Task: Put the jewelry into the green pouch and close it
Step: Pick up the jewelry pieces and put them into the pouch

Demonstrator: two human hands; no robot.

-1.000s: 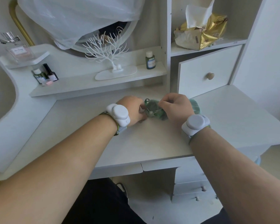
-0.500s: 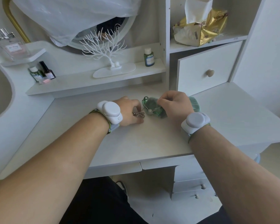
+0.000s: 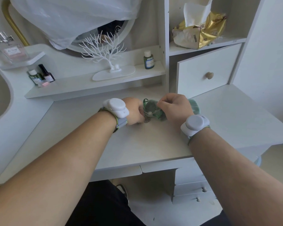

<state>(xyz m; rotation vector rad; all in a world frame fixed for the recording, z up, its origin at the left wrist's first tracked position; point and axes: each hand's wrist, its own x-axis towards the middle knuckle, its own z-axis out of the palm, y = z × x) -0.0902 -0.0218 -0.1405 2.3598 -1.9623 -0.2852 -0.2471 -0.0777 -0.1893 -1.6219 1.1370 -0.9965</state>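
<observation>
The green pouch (image 3: 151, 106) lies on the white desk (image 3: 153, 141) with its mouth toward the left. My right hand (image 3: 175, 107) covers most of it and pinches its upper edge. A round silver pendant (image 3: 149, 113) sits at the pouch mouth, and a tangle of metal chain (image 3: 147, 120) lies on the desk just below. My left hand (image 3: 134, 111) is curled with its fingertips on the pendant and chain; how much it grips is hidden. The pouch's far end (image 3: 194, 106) shows past my right wrist.
A white tree-shaped jewelry stand (image 3: 109, 62) and small bottles (image 3: 148, 60) stand on the shelf behind. A drawer front with a knob (image 3: 209, 75) hangs open at the right, close behind the pouch. A gold tissue pack (image 3: 201, 32) sits above it.
My left hand has come back to the pouch mouth after drawing away to the left with the chain. The chain now lies closer to the pouch. My right hand stays on the pouch.
</observation>
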